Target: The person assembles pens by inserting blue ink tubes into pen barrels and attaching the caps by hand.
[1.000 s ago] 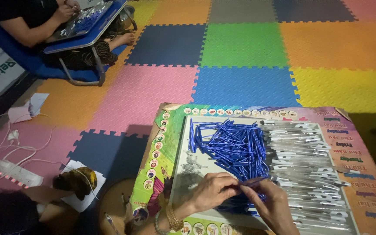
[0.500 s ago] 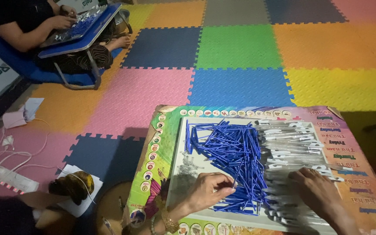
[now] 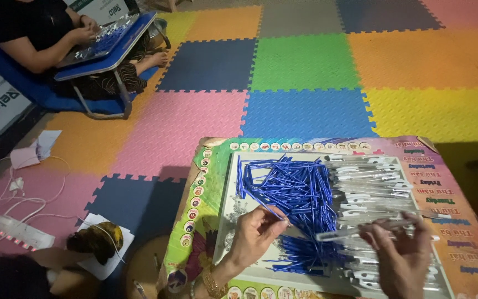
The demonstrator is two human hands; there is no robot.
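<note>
While a second person sits bent over a blue lap table at the far left edge of the coloured foam floor mat, the worker's left hand pinches one thin blue refill between thumb and fingertips at the near edge of a low printed table. The refill's long axis runs up and to the left from the fingers, back into the heap of blue refills that fills the middle of the white tray. The right hand is closed around a clear pen barrel, which lies nearly level, its free end pointing left toward the other hand; the two stand near each other but apart, the refill's held end just left of the barrel's tip. Behind the right hand, a stack of clear barrels covers the tray's right side. A white power strip and cables lie on the mat by the left edge.
</note>
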